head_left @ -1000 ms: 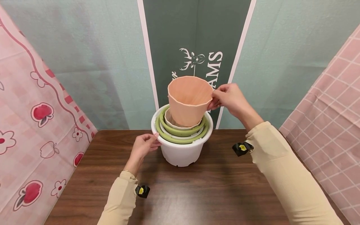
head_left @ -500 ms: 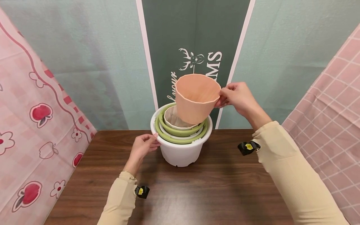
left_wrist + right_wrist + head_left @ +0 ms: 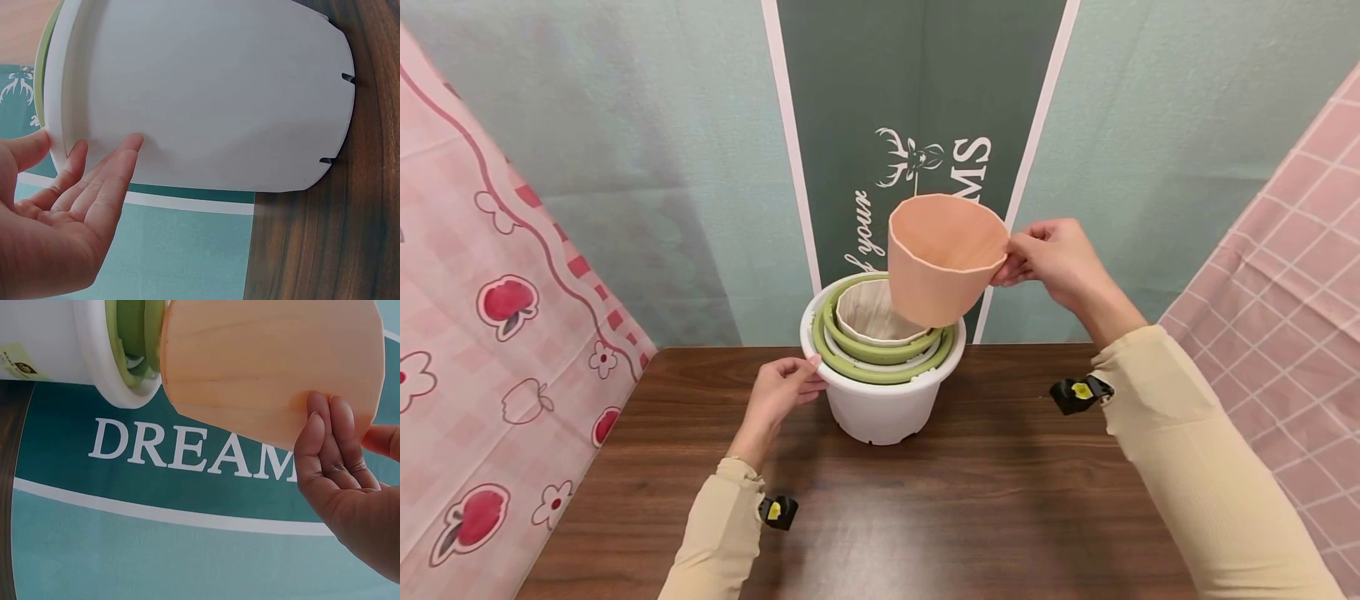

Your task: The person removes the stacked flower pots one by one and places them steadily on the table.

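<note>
My right hand [image 3: 1048,258] pinches the rim of a peach-colored faceted flowerpot [image 3: 943,283], thumb at the edge and fingertips against the outer wall. That pot hangs tilted above the right side of a nested stack. On the table stands a large white flowerpot [image 3: 880,412], with green-rimmed pots [image 3: 880,354] and a cream faceted pot [image 3: 868,312] nested inside it. At the white pot's left rim, my left hand [image 3: 782,392] holds on; the left wrist view shows the thumb [image 3: 31,150] on the rim and the other fingers along the outer wall.
The brown wooden table [image 3: 880,517] ends at a teal cloth backdrop [image 3: 662,208] with white lettering close behind the pots. Pink patterned cloth [image 3: 497,375] hangs on the left, and pink checked cloth [image 3: 1292,292] on the right.
My right hand has carried the peach flowerpot rightward, from over the stack's middle toward its right side, so more of the cream pot shows. The left hand stays on the white pot's rim.
</note>
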A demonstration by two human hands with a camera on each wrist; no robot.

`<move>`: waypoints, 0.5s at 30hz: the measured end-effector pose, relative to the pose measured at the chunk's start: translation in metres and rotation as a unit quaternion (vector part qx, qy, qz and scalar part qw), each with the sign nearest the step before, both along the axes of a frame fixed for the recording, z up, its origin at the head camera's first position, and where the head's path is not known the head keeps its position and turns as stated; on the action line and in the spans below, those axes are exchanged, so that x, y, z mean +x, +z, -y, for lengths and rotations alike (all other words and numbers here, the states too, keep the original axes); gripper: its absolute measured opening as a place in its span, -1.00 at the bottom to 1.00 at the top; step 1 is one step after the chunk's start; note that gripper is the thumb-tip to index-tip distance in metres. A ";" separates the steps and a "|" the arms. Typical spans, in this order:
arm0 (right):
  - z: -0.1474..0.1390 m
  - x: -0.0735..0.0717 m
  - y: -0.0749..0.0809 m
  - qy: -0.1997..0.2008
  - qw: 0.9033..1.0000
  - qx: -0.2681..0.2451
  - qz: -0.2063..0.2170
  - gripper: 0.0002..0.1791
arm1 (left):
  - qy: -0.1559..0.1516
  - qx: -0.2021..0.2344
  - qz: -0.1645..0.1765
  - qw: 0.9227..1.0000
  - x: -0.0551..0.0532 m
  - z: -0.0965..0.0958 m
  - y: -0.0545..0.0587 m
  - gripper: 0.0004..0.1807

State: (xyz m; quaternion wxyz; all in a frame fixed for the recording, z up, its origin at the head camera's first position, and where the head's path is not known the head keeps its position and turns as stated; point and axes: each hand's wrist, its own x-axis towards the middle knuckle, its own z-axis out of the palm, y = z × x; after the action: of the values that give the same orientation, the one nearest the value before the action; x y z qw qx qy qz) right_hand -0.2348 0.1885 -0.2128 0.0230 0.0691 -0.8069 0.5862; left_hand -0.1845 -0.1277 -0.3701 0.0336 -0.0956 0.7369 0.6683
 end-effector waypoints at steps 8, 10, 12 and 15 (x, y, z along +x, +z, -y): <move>-0.013 -0.002 -0.001 -0.014 1.000 -0.011 0.004 -0.79 | 0.000 0.003 -0.003 1.000 0.000 0.000 0.000 -0.66; -0.017 -0.002 -0.002 -0.019 1.000 -0.010 0.005 -0.79 | 0.000 0.004 -0.002 1.000 0.000 0.000 0.000 -0.66; -0.021 -0.003 -0.003 -0.022 1.000 -0.012 0.005 -0.79 | 0.000 0.003 0.000 1.000 0.000 0.000 0.000 -0.66; -0.027 -0.003 -0.004 -0.025 1.000 -0.018 0.006 -0.78 | 0.000 0.004 0.002 1.000 0.000 0.000 0.000 -0.65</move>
State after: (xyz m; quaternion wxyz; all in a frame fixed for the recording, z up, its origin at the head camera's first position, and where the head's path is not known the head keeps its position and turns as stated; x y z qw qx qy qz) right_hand -0.2381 0.2155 -0.2170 0.0338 0.0445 -0.7981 0.5999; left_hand -0.1842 -0.1279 -0.3697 0.0355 -0.0969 0.7344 0.6709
